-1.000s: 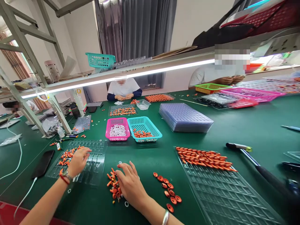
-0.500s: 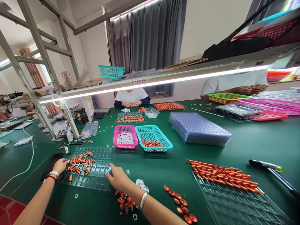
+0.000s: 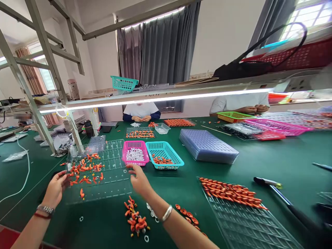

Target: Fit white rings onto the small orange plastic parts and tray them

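Observation:
A clear plastic blister tray (image 3: 114,188) is held off the green table, its far side raised. Small curved orange parts (image 3: 86,168) lie loose across its left half. My left hand (image 3: 55,187) pinches the tray's left edge between thumb and fingers. At the right edge, my right hand (image 3: 141,180) has its fingers closed on the rim. Below the right forearm sits a heap of orange parts (image 3: 136,218) with yellowish tips. White rings (image 3: 152,211), partly hidden by that forearm, lie beside it, and round orange cups (image 3: 190,216) are just past it.
A pink basket (image 3: 136,163) of white pieces and a teal basket (image 3: 168,167) of orange pieces stand ahead. Stacked clear trays (image 3: 209,145) are to their right. Nearer is another tray (image 3: 251,221) with orange rows. Co-workers sit across the table beneath a lit shelf (image 3: 160,95).
Both hands have raised the tray from the table and tipped its far side up. The orange parts have shifted on it. The heap by my right forearm shows more fully.

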A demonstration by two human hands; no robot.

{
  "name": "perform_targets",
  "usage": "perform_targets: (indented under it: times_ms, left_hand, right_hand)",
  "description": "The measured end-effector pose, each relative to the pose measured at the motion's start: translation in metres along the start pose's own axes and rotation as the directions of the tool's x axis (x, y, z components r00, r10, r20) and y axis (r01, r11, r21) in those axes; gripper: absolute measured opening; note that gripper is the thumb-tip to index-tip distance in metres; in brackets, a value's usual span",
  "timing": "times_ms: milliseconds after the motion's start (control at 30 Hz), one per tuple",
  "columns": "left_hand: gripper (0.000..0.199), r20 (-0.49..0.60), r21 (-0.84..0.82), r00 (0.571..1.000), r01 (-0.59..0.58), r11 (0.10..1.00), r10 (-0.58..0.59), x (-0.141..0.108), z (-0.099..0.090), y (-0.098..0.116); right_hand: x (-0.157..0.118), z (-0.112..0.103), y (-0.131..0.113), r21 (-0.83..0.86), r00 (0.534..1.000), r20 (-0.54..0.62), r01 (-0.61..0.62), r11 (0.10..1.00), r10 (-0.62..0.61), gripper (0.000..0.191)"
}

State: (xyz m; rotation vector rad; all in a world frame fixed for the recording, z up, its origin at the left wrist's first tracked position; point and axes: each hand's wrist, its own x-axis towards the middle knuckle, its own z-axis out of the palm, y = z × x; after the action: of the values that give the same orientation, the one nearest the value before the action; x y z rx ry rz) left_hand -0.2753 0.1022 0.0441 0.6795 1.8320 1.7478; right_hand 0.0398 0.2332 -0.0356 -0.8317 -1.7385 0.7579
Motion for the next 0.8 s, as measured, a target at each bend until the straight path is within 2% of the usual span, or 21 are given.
perform_targets:
  times_ms: [167, 300, 533, 733, 800]
  left_hand:
    - [0.030, -0.030, -0.197, 0.981, -0.191, 0.961, 0.189, -0.020, 0.066, -0.031]
    - [0.027, -0.026, -0.271, 0.950, -0.306, 0.912, 0.311, -0.041, 0.095, -0.054]
    - [0.025, -0.007, -0.309, 0.886, -0.443, 0.842, 0.463, -0.056, 0.104, -0.066]
    - [0.026, -0.001, -0.323, 0.833, -0.524, 0.788, 0.554, -0.055, 0.105, -0.072]
    - [0.027, 0.000, -0.324, 0.820, -0.541, 0.776, 0.572, -0.053, 0.104, -0.073]
  right_hand:
    - [0.023, -0.032, 0.037, -0.034, 0.983, -0.185, 0.003, 0.999, -0.009, 0.029]
    - [0.027, -0.051, 0.051, -0.061, 0.963, -0.265, 0.022, 0.998, -0.038, 0.030]
    - [0.022, -0.060, 0.059, -0.063, 0.958, -0.284, 0.025, 0.998, -0.042, 0.031]
    - [0.013, -0.060, 0.053, 0.009, 0.973, -0.232, 0.006, 1.000, -0.004, 0.031]
    - [0.012, -0.060, 0.050, 0.036, 0.978, -0.210, -0.003, 0.999, 0.011, 0.039]
